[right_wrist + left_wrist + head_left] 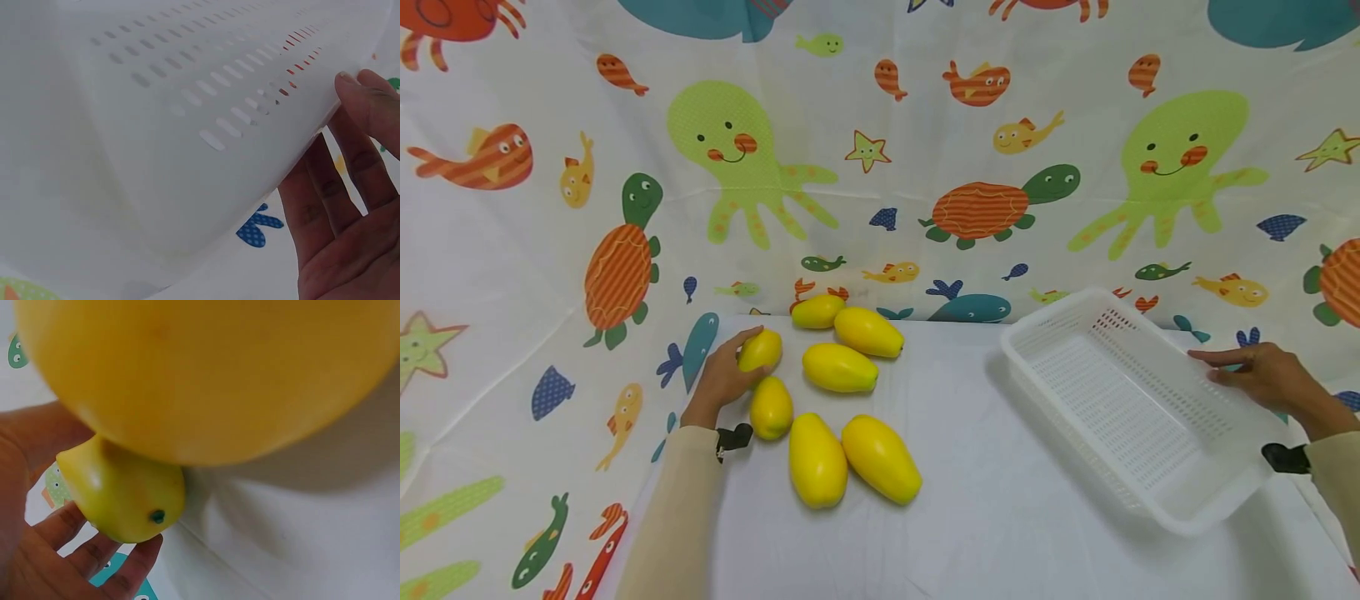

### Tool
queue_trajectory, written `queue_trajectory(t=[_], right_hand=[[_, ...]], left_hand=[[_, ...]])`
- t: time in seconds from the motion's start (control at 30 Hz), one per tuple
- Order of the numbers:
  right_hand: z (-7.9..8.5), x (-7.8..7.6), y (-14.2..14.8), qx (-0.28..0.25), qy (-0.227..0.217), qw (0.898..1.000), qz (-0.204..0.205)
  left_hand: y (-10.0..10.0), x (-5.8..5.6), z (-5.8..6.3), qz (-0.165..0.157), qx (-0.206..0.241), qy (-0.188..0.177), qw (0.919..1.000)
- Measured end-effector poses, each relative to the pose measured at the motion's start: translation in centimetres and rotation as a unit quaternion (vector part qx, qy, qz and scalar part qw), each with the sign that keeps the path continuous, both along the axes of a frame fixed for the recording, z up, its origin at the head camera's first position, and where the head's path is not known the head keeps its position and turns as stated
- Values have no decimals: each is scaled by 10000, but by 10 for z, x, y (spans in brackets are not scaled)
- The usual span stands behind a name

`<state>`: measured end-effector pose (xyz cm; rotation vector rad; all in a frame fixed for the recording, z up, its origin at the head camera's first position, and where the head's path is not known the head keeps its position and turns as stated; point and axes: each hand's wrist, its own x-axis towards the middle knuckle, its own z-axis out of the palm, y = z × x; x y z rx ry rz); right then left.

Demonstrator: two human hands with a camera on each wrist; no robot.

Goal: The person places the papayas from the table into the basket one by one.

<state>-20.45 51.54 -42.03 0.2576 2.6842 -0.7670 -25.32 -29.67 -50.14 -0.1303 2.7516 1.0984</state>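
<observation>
At the left of the head view, my left hand (pixel 722 379) curls round a yellow papaya (pixel 763 348). The left wrist view shows that papaya (pixel 128 497) with a greenish end and a dark stem stub, the fingers beneath it. A second papaya (pixel 771 408) lies just below the hand; a large one (pixel 206 375) fills the top of the left wrist view. My right hand (pixel 1270 375) pinches the far right rim of a white perforated plastic basket (pixel 1108 400), which looks tilted. In the right wrist view, the thumb is over the rim and the fingers behind the wall (pixel 181 181).
More papayas lie on the white tabletop (pixel 962 467): several toward the back, such as one papaya (pixel 838 367), and two larger ones nearer the front, including this papaya (pixel 880 458). A sea-animal printed cloth (pixel 850 208) hangs behind and at the left.
</observation>
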Motion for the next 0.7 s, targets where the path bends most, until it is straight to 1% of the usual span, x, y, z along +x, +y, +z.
queue_trajectory(t=[0.4,0.57,0.7], right_hand=[[0,2,-8,-105,-125,9998,83],[0,3,-11,-96,14,9995,296],[0,5,-13,-184,117,9989,419]], left_hand=[[0,0,-1,29,96,-30,9999],[0,1,0,21,63,1,10000],[1,2,1,-2,35,20,10000]])
